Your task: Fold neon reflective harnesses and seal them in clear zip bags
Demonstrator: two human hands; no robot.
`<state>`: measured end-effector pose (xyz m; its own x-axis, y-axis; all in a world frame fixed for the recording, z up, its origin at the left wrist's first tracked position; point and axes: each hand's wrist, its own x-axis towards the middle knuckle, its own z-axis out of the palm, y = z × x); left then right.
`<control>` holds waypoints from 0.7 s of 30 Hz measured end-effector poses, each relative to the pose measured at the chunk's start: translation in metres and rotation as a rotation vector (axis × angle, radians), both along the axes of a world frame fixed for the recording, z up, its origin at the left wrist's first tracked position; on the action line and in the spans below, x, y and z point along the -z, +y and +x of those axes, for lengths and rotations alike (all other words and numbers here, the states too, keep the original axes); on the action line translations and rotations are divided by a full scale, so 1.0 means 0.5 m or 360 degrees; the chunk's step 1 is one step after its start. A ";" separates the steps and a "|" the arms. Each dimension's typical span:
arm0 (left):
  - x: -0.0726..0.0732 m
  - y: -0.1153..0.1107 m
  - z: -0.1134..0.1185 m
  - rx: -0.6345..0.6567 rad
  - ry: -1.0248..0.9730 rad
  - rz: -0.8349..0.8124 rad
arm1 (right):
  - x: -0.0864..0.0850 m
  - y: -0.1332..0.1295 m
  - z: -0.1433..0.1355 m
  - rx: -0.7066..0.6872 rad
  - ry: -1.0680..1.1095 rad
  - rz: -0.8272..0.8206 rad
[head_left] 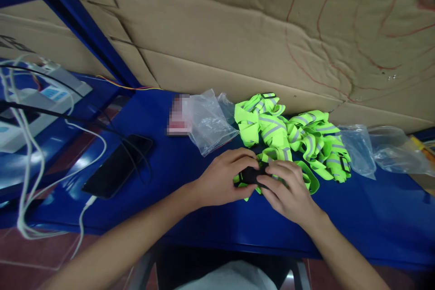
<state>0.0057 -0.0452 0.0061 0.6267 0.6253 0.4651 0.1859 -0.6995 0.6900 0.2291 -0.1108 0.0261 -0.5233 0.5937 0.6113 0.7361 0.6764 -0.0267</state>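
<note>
Above the front part of the blue table, my left hand (227, 176) and my right hand (288, 190) meet at a black piece (250, 176) on a neon-green strap. Both hands are closed on it, the left from its left side and the right from its right side. My fingers cover much of the piece, so I cannot tell its exact kind. Just beyond the hands lies a tangled heap of neon-green reflective straps (272, 129) with grey stripes. More of these straps (311, 138) lie to the right, with a black buckle (344, 163) at their end.
Clear plastic bags lie left (210, 120) and right (356, 147) of the straps. A black phone (117, 167) and white cables (25, 181) are on the left, near white power strips (37, 113). A cardboard wall (217, 31) stands behind the blue table (210, 229).
</note>
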 end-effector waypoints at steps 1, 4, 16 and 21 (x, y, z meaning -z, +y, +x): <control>0.002 -0.002 0.001 -0.0011 0.0015 0.0064 | 0.004 0.000 -0.002 0.0044 -0.0048 -0.0023; 0.005 -0.007 0.004 -0.0037 0.0077 0.0209 | 0.018 0.000 -0.010 0.0135 -0.0117 -0.0157; -0.027 -0.007 -0.015 -0.0042 0.0435 0.0262 | -0.001 0.004 0.003 0.0441 -0.0317 -0.0318; -0.049 -0.051 -0.083 -0.0258 0.0095 0.0051 | -0.015 -0.012 0.109 0.0352 -0.0056 -0.0393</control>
<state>-0.0358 -0.0707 0.0307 0.5458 0.7058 0.4516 0.3380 -0.6786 0.6521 0.2837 -0.1167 0.0337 -0.3834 0.8233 0.4185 0.8678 0.4763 -0.1420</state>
